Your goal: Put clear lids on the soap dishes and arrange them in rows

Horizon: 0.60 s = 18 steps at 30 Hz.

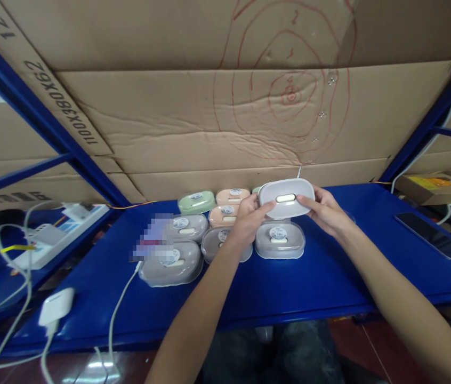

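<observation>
A pale grey oval box (291,188) with a white pill-shaped insert in its lid is held up above the blue shelf between both my hands. My left hand (249,216) grips its left end, thumb on the lid near the insert. On the right end, my right hand (327,209) has its thumb pressed beside the insert and its fingers behind. Below it lies a similar grey box (280,240) with a round sticker and clear cover. Further grey boxes (171,264), peach boxes (233,196) and a green box (196,202) stand to the left, partly hidden by my left arm.
A pixelated screen-like item (153,237) with a white cable leans by the boxes. A dark phone (433,234) lies at right, near a cardboard tray (441,189). White power strip (61,237), cables and a white charger (56,308) are at left. Cardboard (161,101) backs the shelf.
</observation>
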Motion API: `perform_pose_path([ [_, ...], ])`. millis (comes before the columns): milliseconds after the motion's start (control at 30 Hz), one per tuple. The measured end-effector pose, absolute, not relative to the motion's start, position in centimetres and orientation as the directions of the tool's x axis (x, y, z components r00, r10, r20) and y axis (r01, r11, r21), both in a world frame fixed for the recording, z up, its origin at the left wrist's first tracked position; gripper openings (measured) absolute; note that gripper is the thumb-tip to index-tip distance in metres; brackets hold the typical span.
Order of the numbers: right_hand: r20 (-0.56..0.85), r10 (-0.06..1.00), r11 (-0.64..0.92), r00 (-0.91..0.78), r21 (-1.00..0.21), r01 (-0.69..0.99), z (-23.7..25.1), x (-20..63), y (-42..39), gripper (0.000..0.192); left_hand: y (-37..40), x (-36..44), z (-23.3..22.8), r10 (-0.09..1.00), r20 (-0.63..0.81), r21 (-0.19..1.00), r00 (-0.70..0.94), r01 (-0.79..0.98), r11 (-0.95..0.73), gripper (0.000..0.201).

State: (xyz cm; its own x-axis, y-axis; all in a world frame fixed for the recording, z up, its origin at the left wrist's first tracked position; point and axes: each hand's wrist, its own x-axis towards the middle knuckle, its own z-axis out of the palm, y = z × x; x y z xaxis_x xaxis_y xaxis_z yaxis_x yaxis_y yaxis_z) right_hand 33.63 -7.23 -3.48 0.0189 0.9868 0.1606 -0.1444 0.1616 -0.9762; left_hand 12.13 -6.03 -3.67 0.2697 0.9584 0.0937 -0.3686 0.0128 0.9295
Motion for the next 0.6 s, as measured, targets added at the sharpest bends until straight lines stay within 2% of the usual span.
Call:
perform_pose_path([
  [133,0.199,0.98,0.195,-0.022,-0.976,-0.1,-3.1,34.0,-7.3,0.063,-6.1,12.2,-3.4,0.962,0.073,0.917,0.261,-0.398,0.039,0.041],
  [233,0.292,0.956,0.293,-0.014,-0.956,0.021,-2.5,36.4,-7.0,0.058,-6.0,12.2,-3.0,0.976,0.037,0.856,0.214,-0.511,0.079,0.033],
  [300,0.382,0.923,0.356,0.055,-0.897,0.261,-2.4,39.1,-6.6,0.06,-5.8,12.0,-2.5,0.987,-0.002,0.789,0.159,-0.607,0.099,0.027],
  [367,0.418,0.904,0.271,0.09,-0.724,0.634,-2.8,42.0,-6.0,0.068,-5.6,11.5,-2.1,0.991,-0.058,0.72,0.121,-0.683,0.126,0.025],
  [400,0.373,0.925,0.172,0.078,-0.591,0.788,-3.2,43.3,-5.7,0.074,-5.5,11.3,-1.9,0.99,-0.086,0.692,0.112,-0.708,0.141,0.026],
  [467,0.188,0.981,0.015,0.055,-0.351,0.936,-4.3,45.3,-5.1,0.084,-5.5,10.9,-1.6,0.986,-0.117,0.659,0.117,-0.734,0.165,0.029],
  [533,0.033,0.999,-0.032,0.042,-0.25,0.968,-5.4,46.3,-4.5,0.083,-5.5,10.8,-1.6,0.983,-0.127,0.649,0.129,-0.739,0.181,0.032],
  [600,-0.007,1.0,-0.022,0.021,-0.24,0.97,-6.0,46.5,-4.2,0.074,-5.6,10.8,-1.6,0.982,-0.137,0.653,0.127,-0.734,0.186,0.033],
])
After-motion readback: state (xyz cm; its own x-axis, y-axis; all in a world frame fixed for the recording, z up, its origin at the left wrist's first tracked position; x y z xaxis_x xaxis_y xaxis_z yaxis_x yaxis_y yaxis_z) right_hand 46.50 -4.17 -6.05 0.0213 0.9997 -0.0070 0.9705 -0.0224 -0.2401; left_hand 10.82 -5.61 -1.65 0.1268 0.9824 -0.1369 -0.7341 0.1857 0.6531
